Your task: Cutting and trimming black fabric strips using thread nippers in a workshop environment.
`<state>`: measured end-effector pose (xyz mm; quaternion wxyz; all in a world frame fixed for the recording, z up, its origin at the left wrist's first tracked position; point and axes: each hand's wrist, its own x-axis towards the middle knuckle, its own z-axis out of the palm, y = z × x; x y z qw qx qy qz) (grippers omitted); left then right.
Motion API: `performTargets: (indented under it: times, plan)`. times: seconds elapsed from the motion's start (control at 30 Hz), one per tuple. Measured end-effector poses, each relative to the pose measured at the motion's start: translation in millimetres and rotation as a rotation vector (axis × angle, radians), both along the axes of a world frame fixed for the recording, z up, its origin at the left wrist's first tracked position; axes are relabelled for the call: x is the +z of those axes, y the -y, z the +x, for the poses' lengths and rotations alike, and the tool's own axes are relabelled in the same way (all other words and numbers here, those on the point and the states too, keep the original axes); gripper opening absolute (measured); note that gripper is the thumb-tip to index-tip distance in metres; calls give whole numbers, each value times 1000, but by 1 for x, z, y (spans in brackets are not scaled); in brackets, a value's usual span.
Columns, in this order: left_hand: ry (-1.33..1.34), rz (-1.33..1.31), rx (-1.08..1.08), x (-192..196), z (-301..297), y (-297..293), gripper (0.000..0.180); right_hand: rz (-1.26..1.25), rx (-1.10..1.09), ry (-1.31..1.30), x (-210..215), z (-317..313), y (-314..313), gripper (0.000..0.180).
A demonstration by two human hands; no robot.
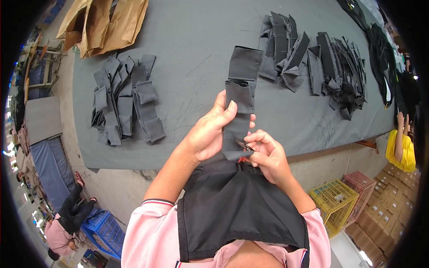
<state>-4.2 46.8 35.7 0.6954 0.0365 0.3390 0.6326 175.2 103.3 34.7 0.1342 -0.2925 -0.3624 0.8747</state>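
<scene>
A dark grey sewn fabric strip [239, 96] with folded, stitched sections hangs between my hands at the table's near edge. My left hand [214, 127] is closed on its middle, the thumb lying on top and fingertips showing at the far side. In my right hand [268, 154] is what looks like a small pair of thread snips [244, 145], its dark blades pointing at the lower end of the strip. That hand's fingers are curled round the tool and hide most of it. A bit of orange-red shows just below.
A pile of folded grey strips [127, 98] lies on the left of the grey-covered table [192, 27], and more strips [339, 67] lie in heaps at right. A brown paper bag [107, 27] stands far left. Loose threads are scattered about. Yellow crate [333, 201] and cartons [380, 210] sit below right; co-workers are at both sides.
</scene>
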Motion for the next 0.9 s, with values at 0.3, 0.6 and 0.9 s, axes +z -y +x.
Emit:
performTargets:
  times: [0.3, 0.6, 0.9]
  plan:
    - [14, 23, 8, 3, 1, -2, 32, 1298, 100, 228, 11, -3, -5, 35]
    - [17, -5, -20, 1, 2, -2, 49, 1313, 124, 162, 11, -9, -12, 33]
    - [29, -3, -31, 2, 2, -2, 49, 1362, 131, 201, 6, 0, -11, 34]
